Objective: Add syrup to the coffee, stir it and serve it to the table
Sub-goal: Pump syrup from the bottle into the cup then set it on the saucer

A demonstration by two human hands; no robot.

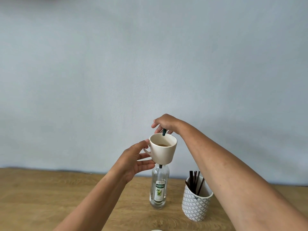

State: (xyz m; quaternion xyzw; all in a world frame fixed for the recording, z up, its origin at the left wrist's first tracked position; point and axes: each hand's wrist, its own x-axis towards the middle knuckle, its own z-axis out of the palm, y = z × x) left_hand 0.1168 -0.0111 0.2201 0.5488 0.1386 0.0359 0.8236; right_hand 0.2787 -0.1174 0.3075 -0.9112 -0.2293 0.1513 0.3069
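One upright cup (164,153), handle leftward, left hand (133,158); right hand (165,122) pinches down-pointing nozzle (164,132).

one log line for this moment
step: syrup | left hand: holds cup under pump | right hand: grips pump on bottle | cup: coffee inside | stirrers: in pot on table

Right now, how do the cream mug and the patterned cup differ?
The cream mug is held in the air by the left hand; the patterned cup stands on the table. The mug is plain with a handle; the cup bears a grey lattice and shows no handle. The mug holds coffee; the cup holds dark sticks. Both are open-topped and light-coloured.
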